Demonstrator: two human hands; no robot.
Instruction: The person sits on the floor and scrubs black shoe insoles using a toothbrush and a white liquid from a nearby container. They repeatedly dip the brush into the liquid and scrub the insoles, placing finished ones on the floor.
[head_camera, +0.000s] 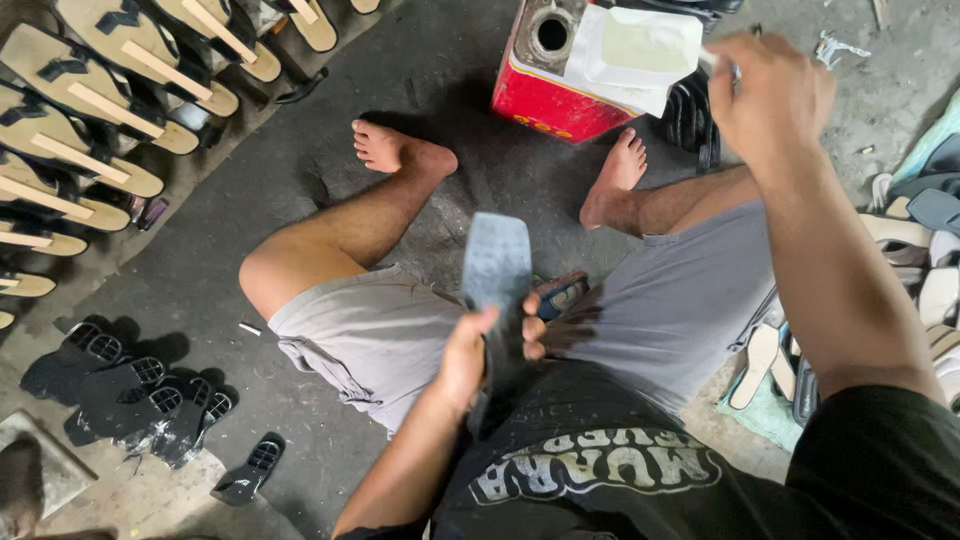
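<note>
Head view: my left hand (478, 350) grips 1 dark sole (496, 268) near me; my right hand (772, 92) pinches a brush handle (722, 66) far right over the red can (560, 95).

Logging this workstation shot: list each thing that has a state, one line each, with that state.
Left hand: shut on the grey sole, fingers wrapped round its lower part.
Grey sole: held up over the lap, flat face toward the camera.
Right hand: shut on a thin handle, raised beside the can.
Red can: standing, round top opening uncapped.
Black soles: lying overlapped on the floor.
Tan sandals: lined up in a row.
</note>
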